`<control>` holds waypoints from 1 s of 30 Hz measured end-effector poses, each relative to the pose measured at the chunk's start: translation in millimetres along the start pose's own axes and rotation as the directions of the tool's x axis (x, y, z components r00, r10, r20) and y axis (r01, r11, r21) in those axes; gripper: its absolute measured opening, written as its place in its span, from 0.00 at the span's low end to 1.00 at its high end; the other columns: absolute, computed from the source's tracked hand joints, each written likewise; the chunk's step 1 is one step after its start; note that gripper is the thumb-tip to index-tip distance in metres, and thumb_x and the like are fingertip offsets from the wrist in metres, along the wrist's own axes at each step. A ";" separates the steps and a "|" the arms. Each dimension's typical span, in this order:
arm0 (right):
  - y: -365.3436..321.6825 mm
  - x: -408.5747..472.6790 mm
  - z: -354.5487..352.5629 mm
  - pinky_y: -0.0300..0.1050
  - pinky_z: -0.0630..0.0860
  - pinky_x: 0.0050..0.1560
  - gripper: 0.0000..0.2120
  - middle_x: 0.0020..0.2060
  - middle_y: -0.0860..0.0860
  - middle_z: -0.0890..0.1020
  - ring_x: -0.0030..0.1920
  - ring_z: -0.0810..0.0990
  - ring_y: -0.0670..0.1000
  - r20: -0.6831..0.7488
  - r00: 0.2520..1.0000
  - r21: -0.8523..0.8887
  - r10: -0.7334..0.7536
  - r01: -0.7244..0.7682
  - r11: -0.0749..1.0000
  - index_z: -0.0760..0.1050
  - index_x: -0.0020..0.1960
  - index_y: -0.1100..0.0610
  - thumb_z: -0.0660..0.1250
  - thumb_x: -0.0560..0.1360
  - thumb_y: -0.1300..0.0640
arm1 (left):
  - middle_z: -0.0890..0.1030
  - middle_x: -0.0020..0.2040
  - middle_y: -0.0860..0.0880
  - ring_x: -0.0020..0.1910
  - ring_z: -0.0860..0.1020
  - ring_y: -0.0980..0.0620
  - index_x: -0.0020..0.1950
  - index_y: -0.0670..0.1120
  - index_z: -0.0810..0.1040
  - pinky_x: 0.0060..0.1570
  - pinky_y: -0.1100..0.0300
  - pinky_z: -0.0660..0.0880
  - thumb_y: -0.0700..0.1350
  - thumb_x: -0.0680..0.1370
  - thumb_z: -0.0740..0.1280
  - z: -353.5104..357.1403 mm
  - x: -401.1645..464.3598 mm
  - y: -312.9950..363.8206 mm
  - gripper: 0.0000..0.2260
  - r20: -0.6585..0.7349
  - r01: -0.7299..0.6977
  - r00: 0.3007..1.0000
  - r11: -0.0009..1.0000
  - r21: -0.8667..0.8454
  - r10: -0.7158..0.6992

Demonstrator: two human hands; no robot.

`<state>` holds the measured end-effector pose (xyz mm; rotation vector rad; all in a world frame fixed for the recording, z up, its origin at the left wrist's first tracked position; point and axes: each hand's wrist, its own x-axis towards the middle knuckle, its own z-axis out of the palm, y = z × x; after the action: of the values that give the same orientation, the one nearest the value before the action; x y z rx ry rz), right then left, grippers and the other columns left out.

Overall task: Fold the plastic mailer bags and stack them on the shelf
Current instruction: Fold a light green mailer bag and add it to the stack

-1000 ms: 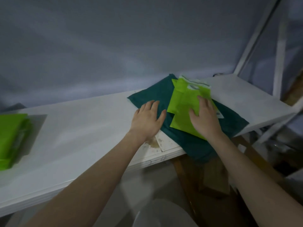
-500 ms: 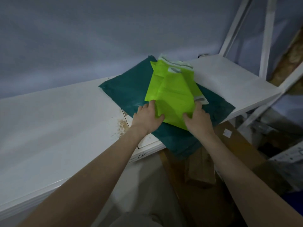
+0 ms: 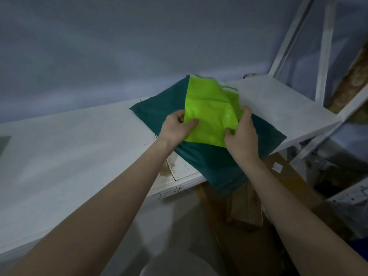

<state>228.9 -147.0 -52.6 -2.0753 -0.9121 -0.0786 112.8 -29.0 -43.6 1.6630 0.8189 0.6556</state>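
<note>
A lime-green mailer bag (image 3: pixel 209 114) sat at the centre of the frame, lying over a dark teal cloth (image 3: pixel 161 110) spread on the white shelf (image 3: pixel 79 148). The left hand (image 3: pixel 175 129) pinched the bag's left edge, thumb on top. The right hand (image 3: pixel 242 136) gripped its right edge, fingers curled over the plastic. At the frame's right stood a white frame (image 3: pixel 322 56).

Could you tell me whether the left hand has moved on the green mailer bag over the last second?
Yes. The left hand has left the teal cloth and now grips the green mailer bag's left edge.
</note>
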 end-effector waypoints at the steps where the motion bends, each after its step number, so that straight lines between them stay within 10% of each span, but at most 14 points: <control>1: -7.5 -1.2 -0.9 0.54 0.74 0.52 0.27 0.61 0.58 0.73 0.57 0.75 0.60 -0.012 1.000 0.011 -0.023 0.023 1.000 0.59 0.69 0.59 0.63 0.73 0.67 | 0.78 0.41 0.53 0.42 0.77 0.53 0.50 0.46 0.77 0.45 0.61 0.75 0.42 0.75 0.68 -8.0 -3.7 4.6 0.04 0.005 -0.019 1.000 1.000 -0.019 0.019; 7: -64.0 -12.0 10.8 0.46 0.73 0.48 0.26 0.61 0.56 0.73 0.57 0.74 0.55 0.099 0.986 0.159 -0.134 0.117 0.980 0.59 0.69 0.59 0.64 0.73 0.68 | 0.80 0.51 0.53 0.48 0.80 0.58 0.61 0.47 0.74 0.43 0.67 0.78 0.46 0.74 0.71 -68.2 -29.6 22.8 0.17 -0.027 -0.058 0.998 0.985 -0.160 0.054; 17: -153.3 -54.6 76.2 0.47 0.71 0.45 0.21 0.57 0.57 0.74 0.54 0.75 0.57 0.265 0.920 0.320 -0.289 0.199 0.926 0.63 0.64 0.58 0.65 0.74 0.63 | 0.83 0.43 0.54 0.38 0.82 0.61 0.52 0.45 0.79 0.38 0.68 0.77 0.44 0.73 0.71 -179.6 -72.2 14.0 0.09 -0.314 -0.104 0.950 0.947 -0.303 0.004; 24: -199.6 -92.3 119.3 0.43 0.64 0.48 0.22 0.53 0.52 0.74 0.51 0.73 0.52 0.552 0.832 0.361 -0.055 -0.178 0.915 0.61 0.68 0.53 0.55 0.79 0.43 | 0.85 0.39 0.54 0.39 0.83 0.57 0.48 0.46 0.80 0.39 0.65 0.78 0.43 0.74 0.70 -252.5 -108.2 -30.5 0.04 -0.310 -0.016 0.946 0.948 -0.319 -0.089; 30: -212.6 -108.4 157.8 0.47 0.74 0.52 0.22 0.50 0.54 0.78 0.48 0.77 0.51 0.606 0.792 0.495 0.075 -0.449 0.744 0.64 0.66 0.58 0.68 0.75 0.59 | 0.85 0.48 0.46 0.46 0.83 0.49 0.52 0.44 0.81 0.51 0.55 0.78 0.44 0.71 0.72 -290.8 -133.9 -80.9 0.11 -0.212 0.160 0.946 0.921 -0.355 -0.246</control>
<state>-25.0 -15.3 -48.4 -1.5679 -0.7899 0.9270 -208.2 47.2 -56.0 1.1828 0.9887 0.8197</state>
